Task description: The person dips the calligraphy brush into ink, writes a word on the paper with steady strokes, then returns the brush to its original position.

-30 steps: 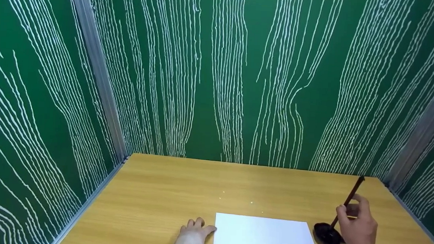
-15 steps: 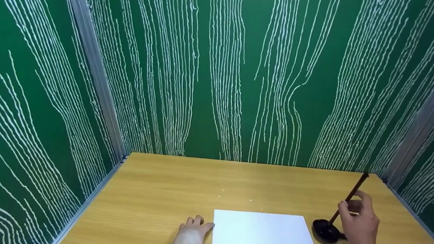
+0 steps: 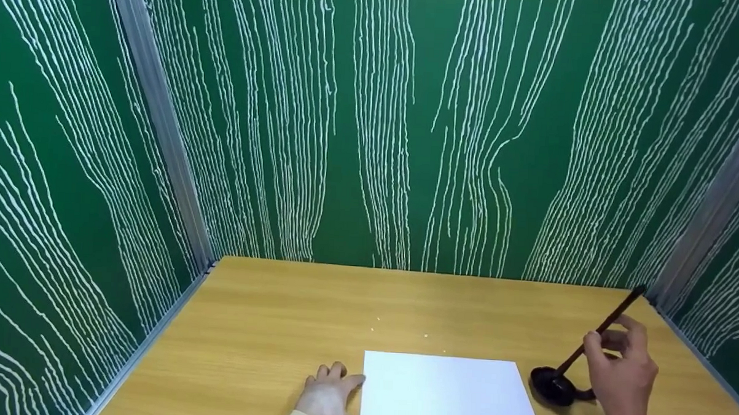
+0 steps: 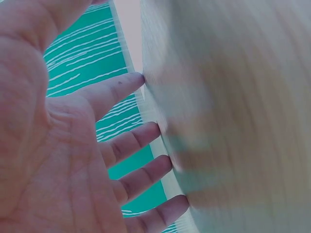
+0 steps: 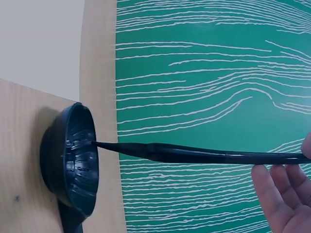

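My right hand pinches a dark writing brush partway along its handle, with the handle leaning up to the right. Its pointed tip is right at the rim of a small black ink dish in the right wrist view. The dish has fluted inner walls and a short handle, and stands on the table just right of a white sheet of paper. By the sheet's left edge my left hand rests, fingers spread. In the left wrist view its fingertips touch the tabletop.
The wooden table carries a few tiny white specks beyond the paper. Green panels with wavy white lines enclose the back and sides, joined by grey metal posts at the corners.
The brush has tilted further right, its upper end swinging toward the right post, and my right hand has shifted slightly right and up. My left hand stays by the paper. The head view has shifted slightly.
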{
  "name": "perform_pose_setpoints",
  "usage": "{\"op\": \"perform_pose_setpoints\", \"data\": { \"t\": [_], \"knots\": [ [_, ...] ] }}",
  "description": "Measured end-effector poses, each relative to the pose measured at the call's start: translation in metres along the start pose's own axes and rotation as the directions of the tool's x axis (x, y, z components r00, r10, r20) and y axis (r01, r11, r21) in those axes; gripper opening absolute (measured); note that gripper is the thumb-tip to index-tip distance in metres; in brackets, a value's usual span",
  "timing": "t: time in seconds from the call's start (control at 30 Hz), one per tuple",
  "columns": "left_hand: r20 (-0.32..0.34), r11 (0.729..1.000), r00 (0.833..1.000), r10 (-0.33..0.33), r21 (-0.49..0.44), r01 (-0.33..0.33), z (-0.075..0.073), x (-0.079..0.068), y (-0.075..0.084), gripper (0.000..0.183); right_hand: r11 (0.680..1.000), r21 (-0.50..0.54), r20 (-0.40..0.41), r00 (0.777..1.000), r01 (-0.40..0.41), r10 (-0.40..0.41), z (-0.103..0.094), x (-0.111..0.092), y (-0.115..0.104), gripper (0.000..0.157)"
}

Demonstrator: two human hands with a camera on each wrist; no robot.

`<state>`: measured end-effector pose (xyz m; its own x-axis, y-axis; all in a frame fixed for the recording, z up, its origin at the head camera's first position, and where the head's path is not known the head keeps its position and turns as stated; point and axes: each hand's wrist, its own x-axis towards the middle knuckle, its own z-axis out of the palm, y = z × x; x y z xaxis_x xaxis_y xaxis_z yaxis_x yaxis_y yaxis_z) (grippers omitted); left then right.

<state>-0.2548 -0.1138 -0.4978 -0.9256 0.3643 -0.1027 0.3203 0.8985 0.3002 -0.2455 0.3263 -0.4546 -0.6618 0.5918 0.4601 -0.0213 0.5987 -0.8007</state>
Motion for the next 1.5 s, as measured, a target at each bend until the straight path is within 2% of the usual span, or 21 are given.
{"op": "perform_pose_setpoints", "data": {
  "t": [0.17, 0.3, 0.6, 0.83, 0.97, 1.17, 1.5],
  "knots": [
    [0.015, 1.000, 1.000, -0.017, -0.007, 0.017, 0.002, -0.001, 0.000, 0.089, 0.999, 0.028, -0.026, 0.999, 0.026, -0.025, -0.002, -0.001, 0.006, 0.042],
    [0.002, 1.000, 1.000, -0.004, 0.000, 0.004, 0.003, -0.001, 0.000, 0.089, 0.999, 0.022, -0.037, 0.999, 0.028, -0.027, -0.002, 0.000, 0.011, 0.039],
    [-0.013, 1.000, 1.000, 0.014, -0.009, -0.014, 0.002, 0.000, 0.000, 0.090, 1.000, -0.005, -0.042, 0.999, 0.003, -0.003, -0.002, 0.003, 0.015, 0.041],
    [0.018, 1.000, 1.000, 0.004, -0.019, -0.004, 0.000, 0.002, 0.000, 0.090, 0.999, -0.004, -0.086, 0.996, -0.033, 0.032, -0.003, 0.003, 0.013, 0.043],
    [0.003, 1.000, 1.000, 0.012, -0.020, -0.012, 0.000, 0.000, 0.001, 0.091, 0.999, -0.017, -0.082, 0.996, -0.030, 0.028, -0.002, 0.003, 0.016, 0.043],
    [0.041, 0.999, 0.999, -0.012, -0.037, 0.014, 0.000, -0.001, 0.002, 0.091, 1.000, 0.015, -0.086, 0.996, 0.012, -0.010, -0.001, 0.004, 0.022, 0.041],
    [0.022, 1.000, 1.000, -0.005, -0.030, 0.006, 0.000, -0.001, 0.002, 0.090, 1.000, -0.005, -0.074, 0.997, -0.017, 0.017, 0.001, 0.004, 0.024, 0.041]
  ]
}}
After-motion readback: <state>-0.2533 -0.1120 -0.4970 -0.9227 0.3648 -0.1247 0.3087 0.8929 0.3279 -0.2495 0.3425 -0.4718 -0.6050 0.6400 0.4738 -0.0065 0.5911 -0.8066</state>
